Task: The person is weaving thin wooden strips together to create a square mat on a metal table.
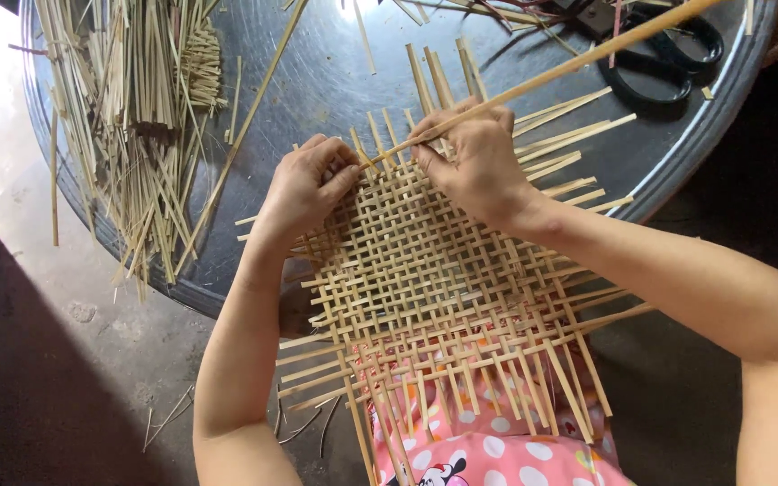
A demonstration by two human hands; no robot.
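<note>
Open-weave mat of pale flat bamboo strips (434,270), centre of frame, far half on the dark round metal tray (335,81), near edge over the lap.

Right hand (474,157) pinches a long pale bamboo strip (578,63); its long axis runs from the mat's upper edge to the upper right corner. Left hand (308,184), fingers curled closed, presses the mat's upper-left edge. Risk: strip may kink or skip a crossing; loose border strips may slide apart if the hold eases. Loose strip heap (128,108) upper left; black scissors (668,54) upper right.
</note>
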